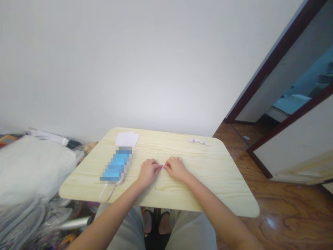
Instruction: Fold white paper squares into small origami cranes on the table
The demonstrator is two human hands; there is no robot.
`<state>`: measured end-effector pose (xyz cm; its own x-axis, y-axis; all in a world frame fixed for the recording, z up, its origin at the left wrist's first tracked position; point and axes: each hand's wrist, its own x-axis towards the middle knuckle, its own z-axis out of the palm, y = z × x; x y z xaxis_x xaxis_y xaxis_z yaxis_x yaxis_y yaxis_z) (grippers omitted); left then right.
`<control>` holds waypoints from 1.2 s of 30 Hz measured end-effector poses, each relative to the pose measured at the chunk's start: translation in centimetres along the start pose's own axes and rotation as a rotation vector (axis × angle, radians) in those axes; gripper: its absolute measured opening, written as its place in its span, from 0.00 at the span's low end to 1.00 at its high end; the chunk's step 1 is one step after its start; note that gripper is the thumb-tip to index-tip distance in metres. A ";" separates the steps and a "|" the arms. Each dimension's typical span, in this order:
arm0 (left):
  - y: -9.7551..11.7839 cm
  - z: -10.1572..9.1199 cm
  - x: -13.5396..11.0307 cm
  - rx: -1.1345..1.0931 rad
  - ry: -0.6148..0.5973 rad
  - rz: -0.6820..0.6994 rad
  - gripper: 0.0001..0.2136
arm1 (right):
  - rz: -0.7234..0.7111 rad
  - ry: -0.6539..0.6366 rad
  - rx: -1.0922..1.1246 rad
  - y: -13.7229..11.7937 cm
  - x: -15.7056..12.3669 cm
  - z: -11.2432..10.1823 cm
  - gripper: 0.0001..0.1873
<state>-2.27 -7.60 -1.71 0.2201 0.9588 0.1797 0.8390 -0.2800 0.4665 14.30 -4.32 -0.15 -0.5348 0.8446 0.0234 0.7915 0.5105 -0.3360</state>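
Over the middle of the small wooden-topped table, my left hand and my right hand face each other with their fingertips almost meeting. Both are closed in a pinch on a small piece of white paper, most of which the fingers hide. At the far right of the tabletop lie two small folded white paper pieces, side by side. A stack of white paper sheets rests at the far left, away from both hands.
A phone, its screen blurred out, lies left of my hands with a white cable running over the table's front edge. Behind the table rises a white wall. Plastic-wrapped items crowd the left; a doorway opens right.
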 end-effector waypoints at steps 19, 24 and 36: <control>0.3 0.1 0.7 0.015 0.025 -0.133 0.07 | 0.245 -0.112 0.150 0.7 2.2 -0.4 0.12; 0.1 0.3 0.4 0.005 0.046 -0.139 0.07 | 0.159 -0.162 0.211 1.9 2.8 -0.7 0.09; -0.3 1.1 0.1 -0.021 0.104 -0.003 0.08 | -0.185 0.065 0.142 1.8 0.1 -0.2 0.09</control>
<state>-1.94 -7.36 -2.74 0.1643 0.9498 0.2663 0.8288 -0.2793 0.4849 15.74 -3.27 -0.53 -0.6428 0.7500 0.1558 0.6301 0.6333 -0.4493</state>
